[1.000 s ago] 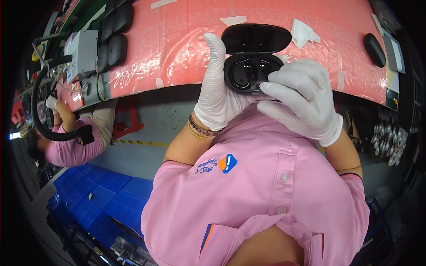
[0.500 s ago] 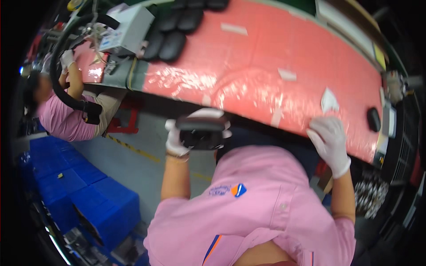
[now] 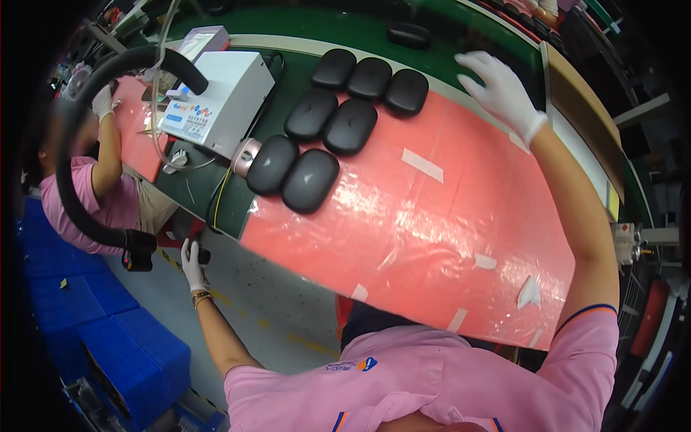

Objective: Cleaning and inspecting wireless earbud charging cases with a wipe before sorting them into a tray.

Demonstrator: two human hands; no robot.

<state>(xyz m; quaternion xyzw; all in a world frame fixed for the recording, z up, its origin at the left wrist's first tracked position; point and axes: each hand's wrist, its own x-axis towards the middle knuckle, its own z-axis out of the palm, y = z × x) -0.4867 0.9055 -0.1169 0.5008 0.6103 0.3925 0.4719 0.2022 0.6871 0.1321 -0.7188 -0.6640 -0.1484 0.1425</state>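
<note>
My left hand (image 3: 193,266), white-gloved, is held out low at the left, beyond the table edge. Its fingers are closed on a black case, of which only a dark end (image 3: 205,256) shows beside them. My right hand (image 3: 500,92), also gloved, reaches over the green belt (image 3: 450,61) at the far side, fingers spread and holding nothing. Nearest to it lies a black oval case (image 3: 409,34) on the belt. Several more closed black cases, such as one (image 3: 311,181) at the near end, stand in rows on the table's left part.
Pink-red sheeting (image 3: 403,237) with tape strips and a white scrap (image 3: 529,292) covers the table. At left stand a white box-shaped device (image 3: 216,97) and a black flexible hose (image 3: 68,180). A co-worker (image 3: 90,191) sits beyond; blue covered boxes (image 3: 129,353) are on the floor.
My left hand has swung left and away from my body with the black case. My right hand has moved from the table's near edge to the far belt. The view has shifted.
</note>
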